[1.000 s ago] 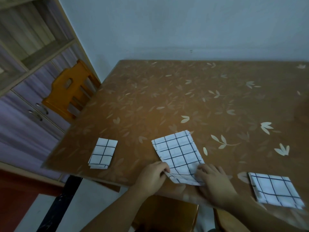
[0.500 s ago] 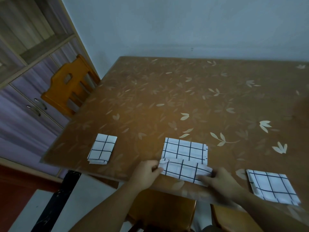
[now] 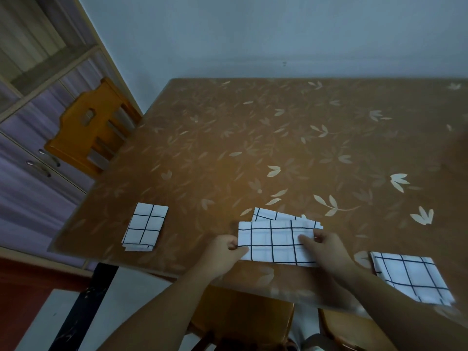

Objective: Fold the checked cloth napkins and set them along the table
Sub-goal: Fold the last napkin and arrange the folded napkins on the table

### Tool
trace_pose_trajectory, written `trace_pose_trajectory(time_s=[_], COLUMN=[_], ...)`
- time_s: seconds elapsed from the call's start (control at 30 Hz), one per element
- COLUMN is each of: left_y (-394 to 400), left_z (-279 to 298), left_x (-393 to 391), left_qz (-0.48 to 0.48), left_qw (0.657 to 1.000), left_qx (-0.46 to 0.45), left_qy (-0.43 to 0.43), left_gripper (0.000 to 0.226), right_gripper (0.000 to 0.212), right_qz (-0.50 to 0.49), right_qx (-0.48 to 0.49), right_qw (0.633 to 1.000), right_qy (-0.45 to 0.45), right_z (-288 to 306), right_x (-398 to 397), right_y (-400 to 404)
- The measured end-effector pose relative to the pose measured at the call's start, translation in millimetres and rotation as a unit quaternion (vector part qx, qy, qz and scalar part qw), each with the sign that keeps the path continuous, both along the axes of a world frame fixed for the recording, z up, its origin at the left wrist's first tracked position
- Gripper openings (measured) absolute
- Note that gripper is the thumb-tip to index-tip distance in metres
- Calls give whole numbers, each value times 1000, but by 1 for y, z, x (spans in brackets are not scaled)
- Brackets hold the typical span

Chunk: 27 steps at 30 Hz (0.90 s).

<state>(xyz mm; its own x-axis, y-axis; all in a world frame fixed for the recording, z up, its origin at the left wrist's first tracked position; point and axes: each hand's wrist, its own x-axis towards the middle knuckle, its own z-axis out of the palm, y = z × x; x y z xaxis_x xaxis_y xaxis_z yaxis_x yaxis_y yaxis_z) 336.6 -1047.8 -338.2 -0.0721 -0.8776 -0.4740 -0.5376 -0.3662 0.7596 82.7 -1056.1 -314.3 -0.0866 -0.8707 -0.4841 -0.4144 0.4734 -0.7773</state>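
— White checked napkin (image 3: pixel 276 243), middle item: location?
— Near edge of worktop (image 3: pixel 253 148). Left hand (image 3: pixel 222 252) and right hand (image 3: pixel 326 247): fingers pinched on its ends.
— Others?
— Folded napkin (image 3: pixel 145 226) left; another napkin (image 3: pixel 410 277) right.

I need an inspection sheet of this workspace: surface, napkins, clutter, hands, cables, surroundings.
Surface: brown leaf-patterned table.
Job's things: middle napkin half folded at the near edge; left napkin and right napkin folded, lying flat.
Clutter: nothing seen.
Hands: left hand pinches the middle napkin's left end; right hand holds its right end.
Cables: nothing seen.
Surroundings: wooden chair beside the table, cabinet behind it, plain wall.
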Motion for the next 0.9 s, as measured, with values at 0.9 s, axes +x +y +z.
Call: trace_pose_trajectory(time_s=[0.9], left_y=[-19], left_z=[10], left_x=[-27], left_qz=[-70], left_qw=[995], left_qx=[35], left_qy=[-60], left_gripper=[42], right_gripper=[24], right_qz=[-34], right_qx=[-58], right_qw=[984], right_qy=[163], right_z=[-22], right_x=[-20], right_y=[-4])
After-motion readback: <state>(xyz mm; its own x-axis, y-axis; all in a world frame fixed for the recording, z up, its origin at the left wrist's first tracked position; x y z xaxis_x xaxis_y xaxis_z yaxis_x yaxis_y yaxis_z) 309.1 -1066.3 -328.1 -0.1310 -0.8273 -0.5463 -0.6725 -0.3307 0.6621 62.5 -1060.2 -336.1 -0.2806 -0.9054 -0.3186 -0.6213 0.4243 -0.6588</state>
